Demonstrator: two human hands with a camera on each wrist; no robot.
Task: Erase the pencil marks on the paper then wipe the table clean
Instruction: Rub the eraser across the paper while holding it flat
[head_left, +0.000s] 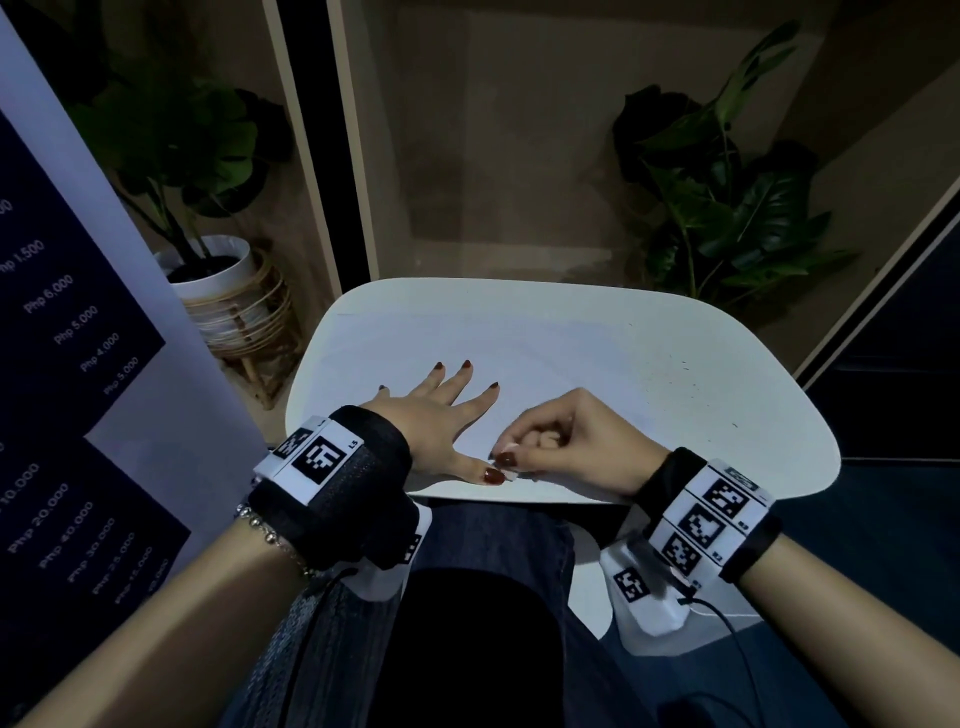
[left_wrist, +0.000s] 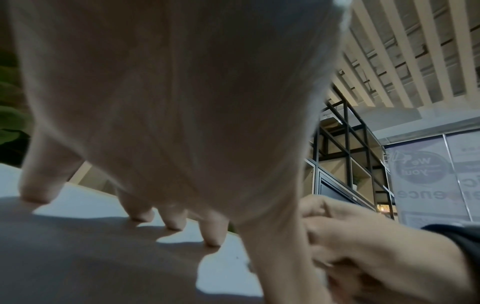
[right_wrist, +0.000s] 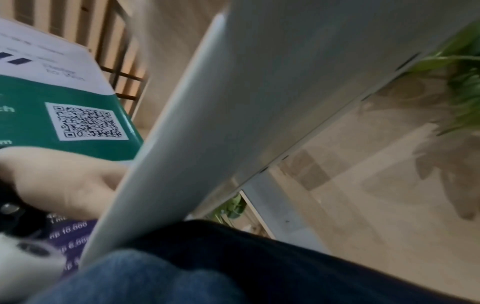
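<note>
Head view: paper (head_left: 524, 358) under flat left hand (head_left: 436, 415).

White rounded table (head_left: 727, 467); white paper (head_left: 545, 353) flat on it; dark specks (head_left: 675, 364) at right.

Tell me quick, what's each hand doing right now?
Left hand: open, fingers spread flat, pressing on the paper.
Right hand: fingers curled, pinching something small and whitish at the paper's near edge; cannot tell what.

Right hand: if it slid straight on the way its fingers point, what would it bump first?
Probably the left hand's thumb. The right hand is pinching something small beside it.
</note>
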